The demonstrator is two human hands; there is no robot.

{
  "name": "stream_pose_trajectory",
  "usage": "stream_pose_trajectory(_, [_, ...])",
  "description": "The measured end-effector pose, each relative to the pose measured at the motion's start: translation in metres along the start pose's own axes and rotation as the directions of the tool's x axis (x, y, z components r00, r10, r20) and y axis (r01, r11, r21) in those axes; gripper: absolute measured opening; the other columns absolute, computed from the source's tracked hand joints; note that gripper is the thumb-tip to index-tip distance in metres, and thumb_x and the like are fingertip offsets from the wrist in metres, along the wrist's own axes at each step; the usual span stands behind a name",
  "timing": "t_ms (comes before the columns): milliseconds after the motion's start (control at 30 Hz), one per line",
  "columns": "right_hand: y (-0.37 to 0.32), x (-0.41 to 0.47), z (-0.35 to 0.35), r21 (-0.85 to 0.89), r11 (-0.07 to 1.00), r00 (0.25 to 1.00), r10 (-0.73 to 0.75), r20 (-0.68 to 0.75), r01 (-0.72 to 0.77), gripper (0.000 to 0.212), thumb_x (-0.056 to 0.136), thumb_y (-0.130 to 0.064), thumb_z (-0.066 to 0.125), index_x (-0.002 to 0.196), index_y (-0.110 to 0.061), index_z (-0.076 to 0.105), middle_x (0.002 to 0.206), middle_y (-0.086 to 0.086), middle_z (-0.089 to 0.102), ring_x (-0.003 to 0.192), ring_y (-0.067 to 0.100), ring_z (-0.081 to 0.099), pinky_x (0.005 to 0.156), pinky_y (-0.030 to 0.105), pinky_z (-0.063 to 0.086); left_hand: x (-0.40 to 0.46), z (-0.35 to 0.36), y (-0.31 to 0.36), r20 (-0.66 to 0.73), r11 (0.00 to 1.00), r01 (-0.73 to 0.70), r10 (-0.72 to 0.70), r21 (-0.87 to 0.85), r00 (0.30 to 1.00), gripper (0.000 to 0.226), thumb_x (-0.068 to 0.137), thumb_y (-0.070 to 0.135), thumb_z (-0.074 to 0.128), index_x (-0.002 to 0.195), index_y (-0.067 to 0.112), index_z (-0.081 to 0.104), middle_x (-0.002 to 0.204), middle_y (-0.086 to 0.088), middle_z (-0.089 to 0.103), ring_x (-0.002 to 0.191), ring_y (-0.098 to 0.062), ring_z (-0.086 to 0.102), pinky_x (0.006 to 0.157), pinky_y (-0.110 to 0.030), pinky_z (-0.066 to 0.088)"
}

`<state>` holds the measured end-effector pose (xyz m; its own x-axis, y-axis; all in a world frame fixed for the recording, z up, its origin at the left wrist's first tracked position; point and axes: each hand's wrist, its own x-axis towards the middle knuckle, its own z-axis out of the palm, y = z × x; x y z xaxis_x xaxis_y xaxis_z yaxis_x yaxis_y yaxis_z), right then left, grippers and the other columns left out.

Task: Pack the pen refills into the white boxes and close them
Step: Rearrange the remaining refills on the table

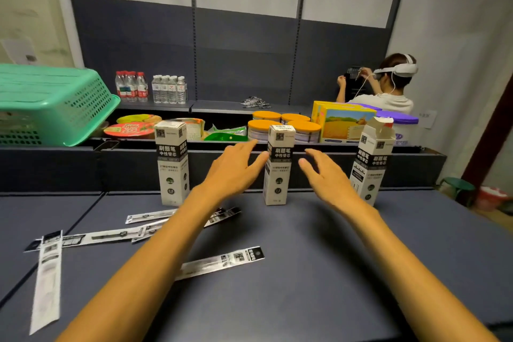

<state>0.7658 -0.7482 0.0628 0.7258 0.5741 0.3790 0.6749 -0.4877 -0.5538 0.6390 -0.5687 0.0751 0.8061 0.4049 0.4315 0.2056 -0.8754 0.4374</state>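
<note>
Three white refill boxes are standing upright in a row across the dark blue table. The left box, at about eleven o'clock from the table's middle, and the middle box, at twelve, are both showing closed tops. The right box, at about two o'clock, is standing with its top flaps open.

The left hand is reaching forward with its fingers straight and spread apart, gripping nothing, its fingertips just beside the middle box's left face; contact cannot be told. The right hand is hovering to the right of the same box, fingers relaxed and apart, holding nothing.

Packaged pen refills are lying flat on the table: a loose cluster at nine o'clock, partly under the left forearm, one sleeve at eight o'clock pointing toward the near edge, and a single one at six o'clock between the forearms.

Behind the table, a green basket is sitting at ten o'clock, water bottles at eleven, orange-lidded tins at twelve, and a person wearing a white headset at two.
</note>
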Motion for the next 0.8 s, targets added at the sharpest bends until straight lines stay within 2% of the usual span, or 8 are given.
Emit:
stream_pose_trajectory(100, [0.011,-0.032,-0.004,-0.201,0.979,0.993,0.024,0.115,0.0,0.062,0.098,-0.053,0.04,0.151,-0.024,0.028,0.158,0.001,0.031,0.142,0.022,0.032,0.114,0.047,0.033,-0.036,-0.006,-0.005,0.095,0.996,-0.002,-0.006,0.088,0.995,0.067,0.096,0.061,0.032,0.152,0.026,0.024,0.154,-0.003,0.034,0.14,-0.025,0.03,0.106,-0.049,0.033])
stream_pose_trajectory(200, [0.001,-0.064,-0.003,-0.268,0.963,0.972,0.061,0.227,0.003,0.065,0.098,-0.056,0.039,0.153,-0.026,0.023,0.16,-0.001,0.025,0.145,0.022,0.027,0.115,0.043,0.027,-0.074,-0.014,-0.012,0.164,0.987,-0.003,-0.023,0.158,0.986,0.071,0.094,0.064,0.035,0.153,0.028,0.02,0.155,-0.003,0.032,0.14,-0.024,0.03,0.107,-0.048,0.034])
stream_pose_trajectory(267, [-0.015,-0.082,0.002,-0.282,0.958,0.959,0.037,0.28,0.046,0.066,0.098,-0.057,0.037,0.154,-0.026,0.021,0.161,-0.002,0.024,0.146,0.021,0.026,0.115,0.041,0.027,-0.096,-0.022,-0.018,0.159,0.982,0.027,-0.057,0.189,0.986,0.072,0.093,0.065,0.035,0.153,0.029,0.018,0.155,-0.003,0.032,0.14,-0.024,0.03,0.108,-0.047,0.034])
stream_pose_trajectory(467, [-0.068,-0.117,0.031,-0.233,0.947,0.918,-0.122,0.377,0.221,0.062,0.099,-0.055,0.039,0.152,-0.027,0.025,0.159,0.001,0.028,0.144,0.024,0.028,0.113,0.043,0.03,-0.166,-0.058,-0.03,0.111,0.943,0.148,-0.189,0.299,0.976,0.069,0.093,0.064,0.037,0.152,0.029,0.023,0.154,-0.003,0.033,0.139,-0.025,0.032,0.109,-0.047,0.033])
stream_pose_trajectory(567, [-0.094,-0.123,0.052,-0.211,0.919,0.872,-0.215,0.44,0.333,0.063,0.099,-0.055,0.038,0.153,-0.026,0.025,0.159,0.0,0.029,0.143,0.024,0.03,0.112,0.042,0.03,-0.201,-0.083,-0.045,0.08,0.915,0.202,-0.244,0.349,0.966,0.066,0.094,0.06,0.039,0.151,0.029,0.026,0.15,-0.005,0.039,0.134,-0.027,0.037,0.106,-0.044,0.036])
stream_pose_trajectory(800, [-0.176,-0.136,0.109,-0.084,0.877,0.789,-0.379,0.483,0.473,0.064,0.097,-0.056,0.042,0.151,-0.024,0.032,0.156,0.002,0.035,0.141,0.025,0.034,0.114,0.042,0.032,-0.285,-0.164,-0.113,0.001,0.811,0.411,-0.452,0.416,0.892,0.069,0.094,0.062,0.04,0.152,0.028,0.023,0.153,-0.002,0.034,0.138,-0.028,0.032,0.103,-0.047,0.035])
